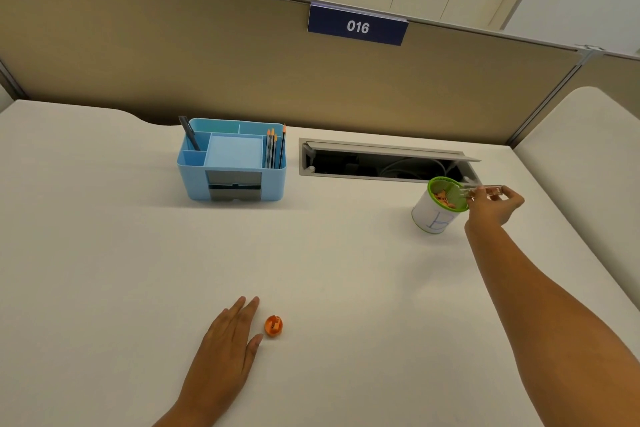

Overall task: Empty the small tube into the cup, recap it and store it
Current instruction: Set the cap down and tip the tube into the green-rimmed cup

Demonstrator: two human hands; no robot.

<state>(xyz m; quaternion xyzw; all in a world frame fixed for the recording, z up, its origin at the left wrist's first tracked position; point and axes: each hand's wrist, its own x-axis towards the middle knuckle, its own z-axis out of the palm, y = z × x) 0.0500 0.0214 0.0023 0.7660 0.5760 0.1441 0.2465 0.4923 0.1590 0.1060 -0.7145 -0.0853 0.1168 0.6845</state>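
Note:
A white cup [434, 215] with a green rim and a blue letter on its side stands at the right of the desk. Orange bits lie inside it. My right hand [493, 206] holds a small clear tube [485, 190] nearly level, its open mouth over the cup's rim. The tube looks almost empty. Its orange cap [273, 325] lies on the desk near the front. My left hand [230, 340] rests flat and open on the desk, fingertips just left of the cap, not touching it.
A blue desk organiser [232, 163] with pencils, a pen and a small drawer stands at the back middle. An open cable hatch [384, 163] sits behind the cup. A tan partition [242, 62] with a "016" sign walls off the back.

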